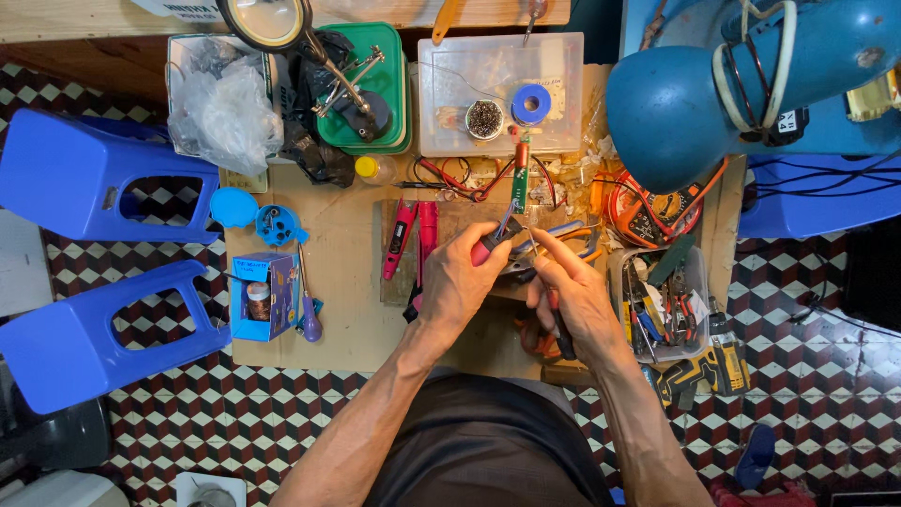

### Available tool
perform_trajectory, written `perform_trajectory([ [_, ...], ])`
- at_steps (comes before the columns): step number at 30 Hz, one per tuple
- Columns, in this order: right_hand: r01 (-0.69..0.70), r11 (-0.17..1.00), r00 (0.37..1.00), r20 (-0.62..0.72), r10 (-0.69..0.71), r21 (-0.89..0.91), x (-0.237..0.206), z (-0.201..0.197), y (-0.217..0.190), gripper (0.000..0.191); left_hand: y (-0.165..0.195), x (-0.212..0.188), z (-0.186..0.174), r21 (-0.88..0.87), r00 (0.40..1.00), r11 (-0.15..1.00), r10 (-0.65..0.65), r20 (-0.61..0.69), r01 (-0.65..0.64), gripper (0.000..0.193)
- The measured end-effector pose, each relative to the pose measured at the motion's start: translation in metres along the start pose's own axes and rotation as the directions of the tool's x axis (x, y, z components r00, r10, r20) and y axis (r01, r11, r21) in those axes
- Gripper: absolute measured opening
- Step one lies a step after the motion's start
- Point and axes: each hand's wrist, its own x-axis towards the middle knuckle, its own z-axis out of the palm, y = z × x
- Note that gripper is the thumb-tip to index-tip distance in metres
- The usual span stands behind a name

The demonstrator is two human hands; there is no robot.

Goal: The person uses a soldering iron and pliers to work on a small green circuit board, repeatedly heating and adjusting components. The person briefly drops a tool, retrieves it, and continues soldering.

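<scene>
My left hand [460, 277] is clenched on a red-handled tool [490, 246], tip just above my fingers, aimed at the narrow green circuit board [519, 183] up ahead. My right hand [574, 291] pinches a dark-handled tool [560, 329], index finger out, touching the left hand's tool; clear parts bin [696, 282] just right of it.

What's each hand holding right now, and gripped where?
Left hand grips a red-handled tool by its handle. Right hand pinches a small part at its fingertips, too small to identify.
</scene>
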Motion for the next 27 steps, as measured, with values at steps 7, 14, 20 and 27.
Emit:
perform_trajectory([
  [7,0.090,0.956,0.994,-0.085,-0.069,0.278,0.014,-0.006,0.008,0.039,0.019,0.005,-0.001,0.044,0.967,0.967,0.254,-0.029,-0.252,0.030],
  [14,0.166,0.938,0.985,-0.089,-0.146,0.305,0.023,-0.010,0.002,0.019,0.031,0.011,0.005,0.034,0.969,0.968,0.248,0.018,-0.248,0.031],
  [20,0.142,0.933,0.989,-0.072,-0.125,0.330,0.023,-0.013,0.002,0.014,0.032,0.012,0.010,0.036,0.947,0.947,0.320,-0.018,-0.320,0.030],
  [27,0.132,0.922,0.991,-0.050,-0.122,0.363,0.025,-0.017,0.007,0.014,0.031,0.010,0.015,0.076,0.942,0.939,0.336,-0.005,-0.335,0.031],
])
